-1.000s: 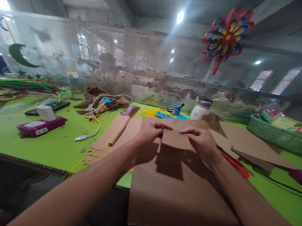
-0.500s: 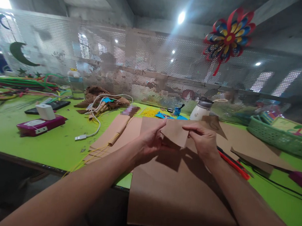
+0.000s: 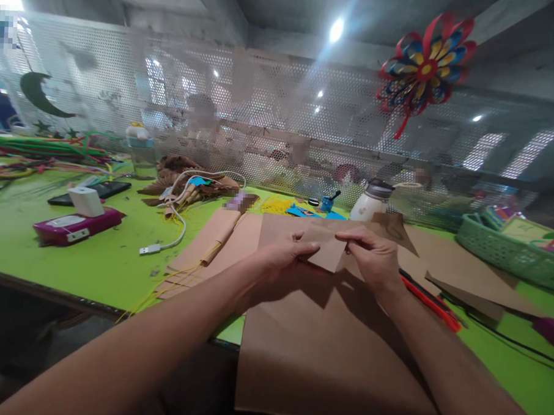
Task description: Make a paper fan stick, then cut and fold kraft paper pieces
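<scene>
Between my two hands I hold a small piece of brown paper (image 3: 323, 249), raised a little above a large sheet of brown paper (image 3: 330, 350). My left hand (image 3: 288, 255) grips its left side, with the thumb lying across the front. At the upper right corner, my right hand (image 3: 371, 254) pinches the piece between thumb and fingertips. The large sheet lies over the table and hangs down past its front edge. A red cutter-like tool (image 3: 431, 302) rests just beyond my right wrist.
On the green table (image 3: 131, 280) are a purple power bank (image 3: 76, 226), a white cable (image 3: 150, 249), rolled brown paper (image 3: 220, 242) and a blue paint pot (image 3: 326, 203). A white bottle (image 3: 371, 202) and a green basket (image 3: 509, 248) stand at the right. Perforated mesh rises behind.
My left thumb has come down from pointing upward to press across the front of the small paper piece. My right hand keeps its pinch. The view has shifted slightly.
</scene>
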### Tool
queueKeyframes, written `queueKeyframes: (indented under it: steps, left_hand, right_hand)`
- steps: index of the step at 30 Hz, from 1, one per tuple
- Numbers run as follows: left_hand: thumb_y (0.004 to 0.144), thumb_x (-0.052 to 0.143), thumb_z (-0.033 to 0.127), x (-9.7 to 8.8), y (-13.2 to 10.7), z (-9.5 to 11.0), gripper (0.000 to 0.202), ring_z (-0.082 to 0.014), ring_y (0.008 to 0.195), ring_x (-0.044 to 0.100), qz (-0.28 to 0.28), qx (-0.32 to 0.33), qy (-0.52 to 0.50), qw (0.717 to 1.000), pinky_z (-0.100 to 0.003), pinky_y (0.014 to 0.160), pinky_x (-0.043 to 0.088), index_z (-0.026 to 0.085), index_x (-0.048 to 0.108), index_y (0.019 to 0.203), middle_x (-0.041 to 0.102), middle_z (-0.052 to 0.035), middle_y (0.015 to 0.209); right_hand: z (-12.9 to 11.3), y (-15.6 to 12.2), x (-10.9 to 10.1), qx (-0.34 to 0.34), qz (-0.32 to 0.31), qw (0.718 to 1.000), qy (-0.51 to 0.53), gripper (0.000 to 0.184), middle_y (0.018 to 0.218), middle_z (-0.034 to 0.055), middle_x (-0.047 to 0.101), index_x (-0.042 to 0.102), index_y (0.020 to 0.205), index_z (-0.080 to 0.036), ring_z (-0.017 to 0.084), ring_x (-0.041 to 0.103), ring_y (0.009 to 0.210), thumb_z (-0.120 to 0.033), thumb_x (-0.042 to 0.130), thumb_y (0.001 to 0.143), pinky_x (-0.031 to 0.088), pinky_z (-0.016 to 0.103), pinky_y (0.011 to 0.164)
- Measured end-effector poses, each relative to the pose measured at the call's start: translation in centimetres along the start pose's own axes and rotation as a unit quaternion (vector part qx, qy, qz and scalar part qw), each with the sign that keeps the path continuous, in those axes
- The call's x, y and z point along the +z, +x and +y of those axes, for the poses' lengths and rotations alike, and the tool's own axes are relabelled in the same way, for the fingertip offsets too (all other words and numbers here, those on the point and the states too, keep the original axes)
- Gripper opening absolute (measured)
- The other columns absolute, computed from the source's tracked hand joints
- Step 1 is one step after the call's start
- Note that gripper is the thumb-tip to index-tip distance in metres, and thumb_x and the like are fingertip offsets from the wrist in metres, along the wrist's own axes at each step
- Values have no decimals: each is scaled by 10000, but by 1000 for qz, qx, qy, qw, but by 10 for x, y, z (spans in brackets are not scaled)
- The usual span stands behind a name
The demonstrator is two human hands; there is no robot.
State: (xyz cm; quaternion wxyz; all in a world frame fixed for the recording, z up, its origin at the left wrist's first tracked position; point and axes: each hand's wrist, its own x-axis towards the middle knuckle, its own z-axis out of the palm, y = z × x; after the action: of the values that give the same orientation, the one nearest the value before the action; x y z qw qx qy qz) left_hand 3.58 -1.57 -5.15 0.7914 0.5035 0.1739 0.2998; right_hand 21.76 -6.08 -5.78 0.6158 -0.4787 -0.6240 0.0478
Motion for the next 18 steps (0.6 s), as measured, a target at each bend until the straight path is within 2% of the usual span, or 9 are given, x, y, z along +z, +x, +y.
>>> queueKeyframes:
  steps: [3, 9, 18]
  left_hand:
    - [769, 634, 161, -1, 2, -3, 289, -230, 859, 644, 14, 5, 20, 1000, -404, 777, 531, 118, 603, 1054, 655, -144, 1026]
    - [789, 618, 164, -3, 2, -3, 367, -244, 919, 635, -11, 17, 35, 999, -386, 765, 542, 134, 567, 1152, 633, -156, 1106]
    - [759, 650, 136, -1, 1, 0, 353, -230, 884, 646, 0, 19, 38, 999, -348, 691, 566, 132, 568, 1102, 628, -147, 1090]
  right_hand:
    - [2, -1, 0, 11, 0, 1000, 3, 207, 763, 19, 692, 738, 769, -230, 166, 599, 702, -128, 565, 716, 464, 299, 647]
    - [4, -2, 2, 45, 10, 999, 4, 208, 728, 8, 682, 737, 770, -220, 149, 573, 652, -133, 560, 704, 440, 282, 618]
    - [3, -1, 3, 27, 0, 1000, -16, 199, 699, 6, 673, 732, 758, -201, 128, 539, 597, -144, 551, 698, 420, 266, 587]
